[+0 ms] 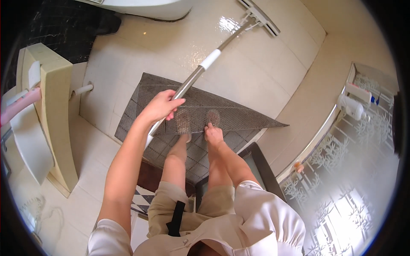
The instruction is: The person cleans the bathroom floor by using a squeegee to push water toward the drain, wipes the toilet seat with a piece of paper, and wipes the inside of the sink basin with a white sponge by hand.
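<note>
My left hand (161, 107) is wrapped around the metal handle of a squeeze mop (191, 79), which slants away across the floor. The mop's white-and-grey head (261, 19) rests on wet, shiny tiles at the top. With bent fingers my right hand (213, 133) grips the near edge of a dark mesh floor mat (205, 96). That edge is raised, and my feet show through the mesh behind it. The mat's far right corner tapers to a point. Below the raised edge, dark gridded flooring (189, 156) shows around my legs.
A cream cabinet-like stand (59, 128) with a pink-handled item (24, 104) is on the left. A white pipe (84, 89) meets the wall beside it. A white curved fixture base (153, 8) stands at the top. On the right, a ledge holds a white bottle (350, 107) and a tube (358, 92).
</note>
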The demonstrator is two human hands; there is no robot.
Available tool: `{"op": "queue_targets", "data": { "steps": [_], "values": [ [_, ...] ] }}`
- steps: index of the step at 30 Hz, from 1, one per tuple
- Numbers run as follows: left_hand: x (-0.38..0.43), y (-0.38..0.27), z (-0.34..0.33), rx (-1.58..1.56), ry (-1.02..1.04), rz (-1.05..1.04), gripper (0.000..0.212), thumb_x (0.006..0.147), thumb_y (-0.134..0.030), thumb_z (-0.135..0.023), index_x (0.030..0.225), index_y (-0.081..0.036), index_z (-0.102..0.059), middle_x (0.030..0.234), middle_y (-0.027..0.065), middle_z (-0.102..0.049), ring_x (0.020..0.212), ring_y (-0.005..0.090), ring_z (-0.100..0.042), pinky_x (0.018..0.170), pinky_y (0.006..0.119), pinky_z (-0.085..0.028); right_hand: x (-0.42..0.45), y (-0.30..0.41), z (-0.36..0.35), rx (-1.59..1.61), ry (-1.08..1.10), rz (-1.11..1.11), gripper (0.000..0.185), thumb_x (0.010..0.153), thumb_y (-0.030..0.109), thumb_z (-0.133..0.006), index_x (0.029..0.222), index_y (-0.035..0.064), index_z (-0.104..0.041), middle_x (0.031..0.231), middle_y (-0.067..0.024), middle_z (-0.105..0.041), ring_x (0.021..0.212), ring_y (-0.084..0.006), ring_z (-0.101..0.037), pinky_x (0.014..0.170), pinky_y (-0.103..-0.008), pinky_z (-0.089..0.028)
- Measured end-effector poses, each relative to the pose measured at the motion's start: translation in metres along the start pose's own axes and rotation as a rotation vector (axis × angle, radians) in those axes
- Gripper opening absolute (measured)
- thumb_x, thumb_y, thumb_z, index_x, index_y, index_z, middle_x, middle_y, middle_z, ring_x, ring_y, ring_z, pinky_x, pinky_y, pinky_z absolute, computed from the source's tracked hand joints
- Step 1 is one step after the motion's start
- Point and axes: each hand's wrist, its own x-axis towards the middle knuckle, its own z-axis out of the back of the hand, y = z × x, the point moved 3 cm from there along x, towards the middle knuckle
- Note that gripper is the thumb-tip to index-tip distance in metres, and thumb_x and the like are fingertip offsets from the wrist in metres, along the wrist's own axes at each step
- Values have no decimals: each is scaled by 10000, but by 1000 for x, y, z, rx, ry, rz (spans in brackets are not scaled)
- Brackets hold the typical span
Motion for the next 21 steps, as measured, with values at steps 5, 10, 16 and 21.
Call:
{"op": "queue_targets", "data": {
  "steps": [5, 10, 16, 21],
  "values": [
    [-56, 57, 34, -15, -30, 109, 218, 828, -183, -561, 934, -10, -481, 591, -2, -449, 412, 57, -432, 357, 191, -358, -58, 31, -46, -81, 160, -18, 114, 751, 124, -468, 736, 62, -563, 824, -97, -539, 715, -243, -603, 589, -382, -481],
    [-79, 102, 63, -23, -27, 92, 182, 827, -174, -562, 840, -13, -478, 572, 1, -444, 397, 54, -430, 341, 195, -359, -67, 52, -77, -231, 256, 5, 145, 747, 122, -470, 729, 53, -596, 806, -98, -563, 718, -227, -607, 591, -352, -485],
    [-70, 118, 64, -30, -3, 80, 189, 829, -173, -559, 846, -9, -467, 574, 4, -439, 388, 56, -417, 333, 196, -351, -45, 71, -114, -353, 350, -65, 147, 719, 135, -507, 741, 63, -633, 798, -88, -583, 727, -199, -608, 590, -310, -484],
    [-61, 132, 50, -43, -21, 122, 191, 830, -171, -554, 869, -5, -467, 578, 5, -437, 388, 61, -414, 330, 198, -346, -64, 90, -141, -364, 420, -62, 174, 742, 137, -498, 783, 82, -658, 809, -82, -576, 769, -207, -601, 609, -317, -469]
  ]
}}
